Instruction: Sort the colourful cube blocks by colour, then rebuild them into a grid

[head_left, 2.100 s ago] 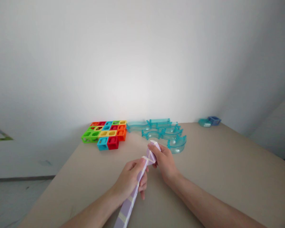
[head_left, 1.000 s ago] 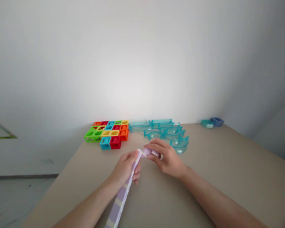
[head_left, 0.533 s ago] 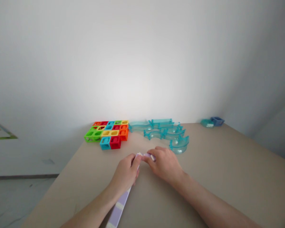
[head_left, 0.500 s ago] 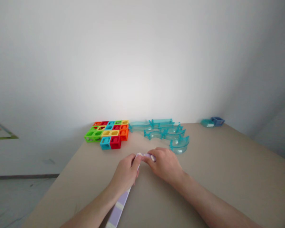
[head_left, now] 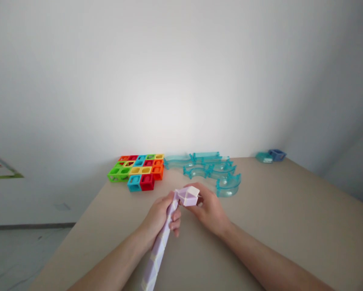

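Note:
A long purple-and-white twisty snake puzzle (head_left: pixel 158 252) slants up from the bottom edge of the view, its far end bent over to the right. My left hand (head_left: pixel 156 216) is closed around the straight length just below the bend, thumb on top and fingertips showing on the right side. My right hand (head_left: pixel 213 212) curls around the bent end from the right and behind; the puzzle hides some of its fingers. A pale end face of the puzzle shows beside the right hand.
Joined colourful cube blocks (head_left: pixel 135 170) sit at the table's back left. Several clear teal track pieces (head_left: pixel 196 171) lie to their right, against the wall. A teal piece (head_left: pixel 264 157) and a blue block (head_left: pixel 277 154) stand at the back right corner of the table (head_left: pixel 278 214).
The snake puzzle's bent end has turned over, and more of its faces now show. My right hand has shifted from on top of that end to behind and beside it.

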`<state>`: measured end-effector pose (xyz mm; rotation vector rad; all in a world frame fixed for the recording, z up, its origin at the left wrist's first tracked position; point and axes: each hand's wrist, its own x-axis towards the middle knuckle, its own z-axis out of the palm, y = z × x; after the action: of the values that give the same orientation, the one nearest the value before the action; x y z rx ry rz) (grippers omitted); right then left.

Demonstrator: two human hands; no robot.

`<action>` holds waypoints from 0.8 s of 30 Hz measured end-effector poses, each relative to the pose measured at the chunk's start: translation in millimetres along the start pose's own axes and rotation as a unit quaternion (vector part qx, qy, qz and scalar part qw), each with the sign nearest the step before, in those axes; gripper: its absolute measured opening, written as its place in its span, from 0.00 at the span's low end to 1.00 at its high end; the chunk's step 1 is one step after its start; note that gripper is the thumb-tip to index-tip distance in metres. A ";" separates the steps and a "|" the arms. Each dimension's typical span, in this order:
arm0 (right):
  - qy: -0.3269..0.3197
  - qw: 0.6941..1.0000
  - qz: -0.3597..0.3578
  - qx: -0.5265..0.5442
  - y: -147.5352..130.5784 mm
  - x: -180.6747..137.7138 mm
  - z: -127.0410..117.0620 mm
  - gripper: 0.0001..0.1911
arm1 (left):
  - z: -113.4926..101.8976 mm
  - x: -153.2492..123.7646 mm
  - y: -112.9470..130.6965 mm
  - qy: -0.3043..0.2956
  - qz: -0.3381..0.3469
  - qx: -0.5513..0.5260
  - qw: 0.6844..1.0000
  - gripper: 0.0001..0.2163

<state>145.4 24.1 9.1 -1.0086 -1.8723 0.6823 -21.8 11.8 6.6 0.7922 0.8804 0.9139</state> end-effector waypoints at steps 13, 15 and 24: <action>0.012 0.994 0.106 0.016 5.7 -3.4 2.0 0.15 | 12.0 -12.6 -13.2 -0.004 -0.018 0.194 0.981 0.26; 0.010 0.992 0.123 0.031 6.0 -1.8 0.5 0.17 | 12.5 -15.9 -10.8 -0.014 -0.032 0.219 0.975 0.26; -0.155 0.910 0.353 0.152 1.1 4.0 -5.2 0.24 | 19.1 -29.4 -10.0 -0.086 -0.044 0.292 0.952 0.26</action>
<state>149.3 28.3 12.5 -1.4337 -1.5508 1.5877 -11.5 -22.3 14.5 1.3076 1.0358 0.4904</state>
